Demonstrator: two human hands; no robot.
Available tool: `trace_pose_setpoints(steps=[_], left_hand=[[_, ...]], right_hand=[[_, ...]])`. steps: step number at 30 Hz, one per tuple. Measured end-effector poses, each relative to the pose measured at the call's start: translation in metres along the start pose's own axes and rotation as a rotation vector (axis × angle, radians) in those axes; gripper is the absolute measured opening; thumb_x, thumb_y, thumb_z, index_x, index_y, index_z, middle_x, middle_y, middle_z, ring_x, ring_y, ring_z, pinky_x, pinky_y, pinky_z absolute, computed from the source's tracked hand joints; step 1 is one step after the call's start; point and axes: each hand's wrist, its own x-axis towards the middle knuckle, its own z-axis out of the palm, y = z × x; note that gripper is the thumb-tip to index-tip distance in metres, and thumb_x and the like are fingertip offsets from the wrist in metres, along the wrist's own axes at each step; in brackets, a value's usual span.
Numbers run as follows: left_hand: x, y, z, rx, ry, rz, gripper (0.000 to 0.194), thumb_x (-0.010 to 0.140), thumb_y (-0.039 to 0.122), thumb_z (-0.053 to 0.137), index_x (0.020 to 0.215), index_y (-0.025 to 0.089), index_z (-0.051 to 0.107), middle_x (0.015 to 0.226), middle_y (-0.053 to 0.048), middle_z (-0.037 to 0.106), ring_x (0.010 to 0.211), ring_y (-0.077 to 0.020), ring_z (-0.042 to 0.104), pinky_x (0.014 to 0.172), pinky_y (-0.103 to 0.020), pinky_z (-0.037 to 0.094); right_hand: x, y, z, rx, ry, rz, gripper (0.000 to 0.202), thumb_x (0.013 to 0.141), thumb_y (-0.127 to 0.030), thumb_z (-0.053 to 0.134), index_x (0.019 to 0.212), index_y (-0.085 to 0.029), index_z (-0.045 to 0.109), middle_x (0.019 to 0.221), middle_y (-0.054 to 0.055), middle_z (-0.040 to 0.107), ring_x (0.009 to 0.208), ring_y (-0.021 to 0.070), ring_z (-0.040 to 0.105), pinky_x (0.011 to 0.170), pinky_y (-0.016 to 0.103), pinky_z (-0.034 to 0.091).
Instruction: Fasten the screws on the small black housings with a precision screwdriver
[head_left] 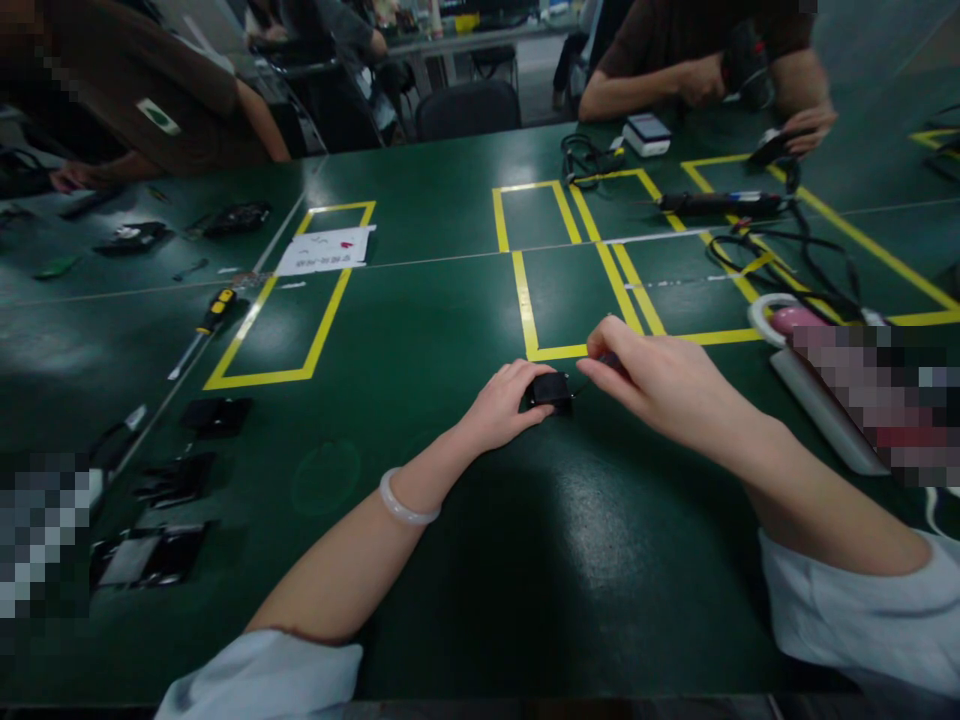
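Note:
Near the middle of the green table (435, 330), my left hand (504, 402) grips a small black box-like part (551, 390) between thumb and fingers. A white bracelet (405, 500) circles the left wrist. Just to the right, my right hand (626, 365) is pinched on a thin dark tool, whose narrow tip points at the right side of the black part. Most of the tool is hidden by the fingers, so its kind is unclear.
Black parts (217, 415) and a yellow-black screwdriver (217, 310) lie at left, near a paper label (324, 250). Yellow tape (529, 310) marks rectangles. At right are cables (817, 260), a black pen-shaped tool (720, 204) and a pink item (799, 320). Other people work across the table.

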Motion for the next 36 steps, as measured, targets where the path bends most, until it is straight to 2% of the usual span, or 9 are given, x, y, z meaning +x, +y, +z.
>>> trace_pose_setpoints(steps=[8, 14, 23, 29, 36], left_hand=[[0.0000, 0.0012, -0.0009, -0.003, 0.000, 0.002, 0.038, 0.087, 0.031, 0.060, 0.122, 0.021, 0.050, 0.119, -0.008, 0.056, 0.111, -0.0240, 0.053, 0.097, -0.038, 0.042], [0.0000, 0.0000, 0.0000, 0.002, 0.005, 0.005, 0.038, 0.087, 0.030, 0.059, 0.122, 0.019, 0.050, 0.118, -0.008, 0.057, 0.111, -0.0234, 0.053, 0.097, -0.037, 0.042], [0.0005, 0.0017, -0.0015, -0.007, -0.013, 0.006, 0.038, 0.087, 0.030, 0.059, 0.122, 0.020, 0.050, 0.119, -0.008, 0.056, 0.111, -0.0238, 0.052, 0.096, -0.038, 0.042], [0.0000, 0.0006, -0.0003, -0.005, 0.003, 0.004, 0.038, 0.087, 0.030, 0.059, 0.122, 0.020, 0.050, 0.118, -0.008, 0.057, 0.111, -0.0239, 0.053, 0.097, -0.038, 0.042], [0.0000, 0.0010, -0.0012, -0.010, -0.005, 0.003, 0.039, 0.087, 0.029, 0.059, 0.124, 0.021, 0.049, 0.119, -0.008, 0.056, 0.112, -0.0246, 0.052, 0.097, -0.039, 0.042]], right_hand=[[-0.0009, -0.0002, -0.0013, 0.020, 0.016, 0.005, 0.020, 0.094, -0.031, 0.036, 0.106, -0.019, 0.047, 0.075, 0.002, 0.064, 0.060, 0.0169, 0.058, 0.053, 0.027, 0.030], [0.0001, 0.0008, 0.0005, -0.016, -0.003, 0.011, 0.025, 0.096, -0.041, 0.037, 0.098, -0.020, 0.049, 0.072, 0.001, 0.063, 0.061, 0.0180, 0.058, 0.052, 0.028, 0.029], [-0.0008, -0.0007, -0.0003, -0.004, 0.020, 0.042, 0.022, 0.093, -0.031, 0.038, 0.107, -0.018, 0.048, 0.075, 0.002, 0.065, 0.061, 0.0178, 0.059, 0.054, 0.028, 0.031], [-0.0006, 0.0007, 0.0016, -0.032, 0.017, 0.015, 0.024, 0.095, -0.042, 0.038, 0.096, -0.021, 0.050, 0.069, 0.001, 0.063, 0.059, 0.0180, 0.058, 0.051, 0.027, 0.027], [-0.0005, 0.0006, 0.0004, -0.009, 0.033, 0.020, 0.021, 0.094, -0.032, 0.037, 0.105, -0.018, 0.048, 0.075, 0.003, 0.065, 0.062, 0.0183, 0.060, 0.052, 0.027, 0.029]])
